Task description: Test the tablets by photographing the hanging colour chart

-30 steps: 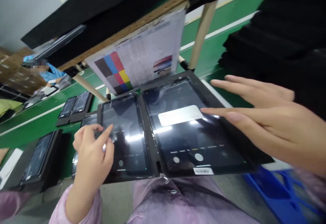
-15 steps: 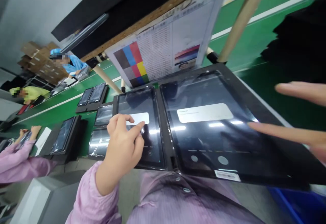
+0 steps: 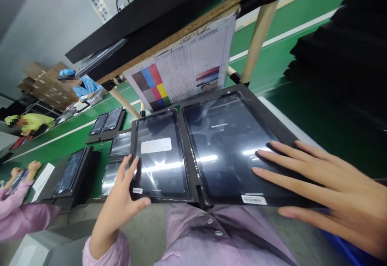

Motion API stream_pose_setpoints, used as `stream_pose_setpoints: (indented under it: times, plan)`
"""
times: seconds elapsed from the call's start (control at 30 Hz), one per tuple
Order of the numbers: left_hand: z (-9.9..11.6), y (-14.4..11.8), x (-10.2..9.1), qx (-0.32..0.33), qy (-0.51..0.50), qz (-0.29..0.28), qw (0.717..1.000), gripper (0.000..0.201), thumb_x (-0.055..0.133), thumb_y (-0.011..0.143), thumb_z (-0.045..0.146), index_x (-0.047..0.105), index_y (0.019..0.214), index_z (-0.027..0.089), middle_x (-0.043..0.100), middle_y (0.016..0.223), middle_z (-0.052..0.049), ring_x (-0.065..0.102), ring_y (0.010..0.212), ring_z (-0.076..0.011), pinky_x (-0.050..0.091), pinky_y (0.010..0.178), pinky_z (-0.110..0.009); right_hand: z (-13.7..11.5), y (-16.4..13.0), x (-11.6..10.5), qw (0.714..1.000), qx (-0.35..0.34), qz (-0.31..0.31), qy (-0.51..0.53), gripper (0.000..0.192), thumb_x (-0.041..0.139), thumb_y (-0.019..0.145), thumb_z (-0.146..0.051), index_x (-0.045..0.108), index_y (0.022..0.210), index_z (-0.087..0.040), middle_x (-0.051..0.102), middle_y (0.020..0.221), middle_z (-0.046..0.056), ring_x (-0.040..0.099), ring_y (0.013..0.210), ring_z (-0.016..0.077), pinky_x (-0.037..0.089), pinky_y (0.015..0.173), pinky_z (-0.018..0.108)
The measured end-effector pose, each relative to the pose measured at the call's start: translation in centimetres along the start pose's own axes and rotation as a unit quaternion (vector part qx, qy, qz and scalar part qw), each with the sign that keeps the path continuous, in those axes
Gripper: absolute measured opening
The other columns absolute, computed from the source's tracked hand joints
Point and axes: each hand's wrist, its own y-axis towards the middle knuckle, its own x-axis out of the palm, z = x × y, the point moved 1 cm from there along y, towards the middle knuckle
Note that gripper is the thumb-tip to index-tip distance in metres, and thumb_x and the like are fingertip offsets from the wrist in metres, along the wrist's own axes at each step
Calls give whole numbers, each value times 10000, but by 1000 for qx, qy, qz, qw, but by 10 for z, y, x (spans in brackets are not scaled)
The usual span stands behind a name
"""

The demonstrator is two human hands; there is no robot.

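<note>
Spanning your station: green worktop [image 3: 272, 68], white stripe along it. Dark layered stack [image 3: 347, 52] sits off to your right. Main container is the black tray [image 3: 261, 110] right in front of you: 2 tablets side by side in it, thin black strip between them. Off left, a side tray [image 3: 84, 177] carries 1 tablet, screen up; a far tray [image 3: 99, 137] carries 2. Next to yours on the left, 2 more dark screens [image 3: 121, 145], partly behind your left hand; can't make out what they sit in.

Right tablet [image 3: 223, 157] and left tablet [image 3: 160, 124] both lie face up, long axes running away from you, bottom edges toward your body. Right tablet: glossy black, reads "Shutting down..." upright to you, small ring under it, lamp glare across the middle. Left tablet: same gloss and glare, plus a white dialog box [image 3: 156, 145], print too blurred to read.

Your right hand [image 3: 338, 185]: fingers fanned wide over the right tablet's right side; can't tell if the tips touch glass. Your left hand [image 3: 121, 197]: thumb and fingers parted around the left tablet's near-left corner; can't tell if they press.

Smallest: barcode labels, 1 per tablet, near edge: right label [image 3: 254, 200], left label [image 3: 137, 191].
</note>
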Motion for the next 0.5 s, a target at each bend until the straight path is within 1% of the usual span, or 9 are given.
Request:
stream_pose_setpoints:
  times: [0.03, 0.07, 0.1, 0.2, 0.33, 0.37, 0.43, 0.5]
  plan:
    - [-6, -5, 7, -8, -22, -12, 1000, 977, 567, 825, 730, 149, 1598, 303, 137, 1655, -167, 215, 1511, -386, 325, 1155, -577, 4, -2, 0, 999, -33, -12, -23, 603, 503, 911, -566, 427, 1492, -424, 507, 1454, -16, 379, 1430, 216, 178, 1294, 349]
    - [-10, -9, 15, -18, -37, -12, 999, 998, 547, 819, 753, 112, 1601, 311, 96, 1672, -162, 197, 1522, -380, 325, 1160, -567, 7, -3, 0, 998, -45, -14, -40, 619, 489, 925, -541, 394, 1519, -396, 486, 1474, -3, 355, 1444, 221, 172, 1296, 368]
    - [-11, -11, 21, -27, -45, 0, 999, 996, 534, 824, 755, 97, 1603, 313, 78, 1679, -162, 187, 1528, -374, 321, 1166, -562, 9, -3, 0, 998, -39, -8, -46, 619, 482, 931, -528, 384, 1526, -389, 481, 1478, 1, 344, 1450, 227, 177, 1294, 385]
    - [-9, -11, 33, -42, -46, 44, 997, 952, 542, 858, 707, 116, 1602, 293, 114, 1675, -175, 202, 1527, -357, 300, 1180, -561, 10, -2, -1, 999, -28, 1, -40, 608, 485, 940, -501, 381, 1528, -389, 495, 1466, 2, 340, 1450, 230, 177, 1287, 397]
    - [-2, -9, 34, -46, -16, 58, 997, 929, 590, 867, 643, 187, 1596, 231, 207, 1650, -202, 259, 1510, -354, 302, 1184, -560, 6, 1, -2, 1000, -4, 29, -9, 540, 458, 985, -345, 389, 1515, -421, 527, 1434, -38, 367, 1433, 157, 197, 1280, 315]
    - [-1, -8, 33, -48, -5, 62, 997, 917, 595, 870, 628, 206, 1592, 218, 222, 1645, -204, 262, 1509, -355, 306, 1182, -562, 5, 2, -2, 999, -1, 40, -2, 538, 474, 983, -345, 395, 1510, -426, 538, 1423, -38, 386, 1422, 156, 214, 1276, 318]
    - [-1, -8, 32, -46, 13, 70, 996, 886, 589, 882, 602, 230, 1587, 202, 241, 1640, -201, 259, 1510, -355, 316, 1179, -563, 3, 3, -1, 999, 1, 50, 10, 572, 561, 945, -422, 421, 1499, -412, 544, 1418, -11, 419, 1403, 199, 252, 1267, 379]
    - [-4, -7, 34, -38, 21, 74, 996, 857, 575, 896, 580, 238, 1585, 199, 252, 1638, -193, 273, 1505, -353, 329, 1174, -561, 1, 3, 1, 998, 9, 60, 11, 597, 634, 897, -463, 484, 1468, -374, 542, 1419, 23, 439, 1390, 249, 292, 1246, 463]
